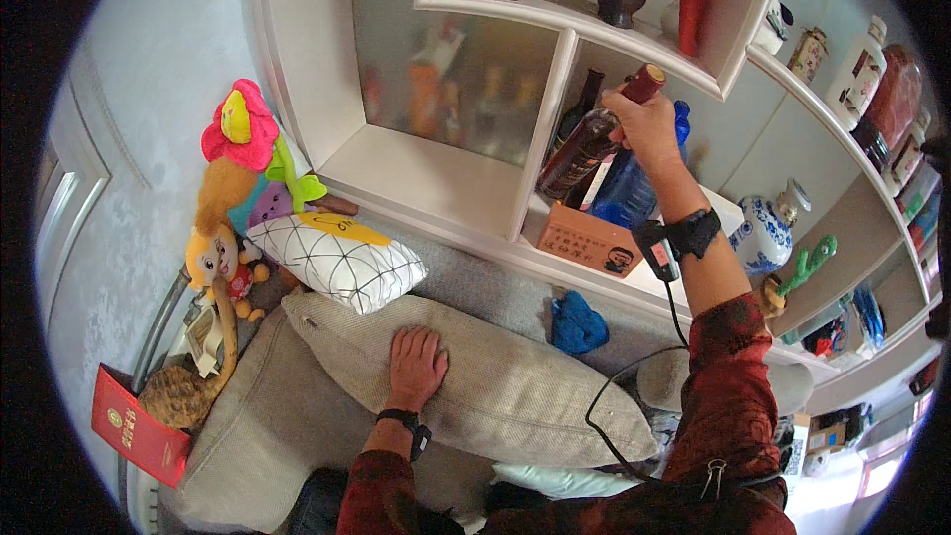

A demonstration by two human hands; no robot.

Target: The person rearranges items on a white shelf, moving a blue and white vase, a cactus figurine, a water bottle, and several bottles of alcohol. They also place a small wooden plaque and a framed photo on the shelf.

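My right hand [648, 122] grips a dark glass wine bottle [579, 152] near its neck, just below the red capsule. The bottle leans, its base down to the left, behind the front wall of a small orange-brown cardboard box [587, 241] that bears writing. Whether the base stands inside the box is hidden. A blue bottle [624, 189] is beside it, partly under my forearm, and another dark bottle [588, 96] stands behind. My left hand [417, 368] lies palm down on a long beige fabric cushion [520, 394], holding nothing.
A white upright divider [546, 141] borders the bottles' compartment. To its right stand a blue-and-white porcelain jar [759, 234] and a green toy cactus [811, 267]. A black cable [594, 416] hangs from my right wrist. Plush toys [241, 126], a patterned pillow [338, 256] and blue cloth [578, 322] lie nearby.
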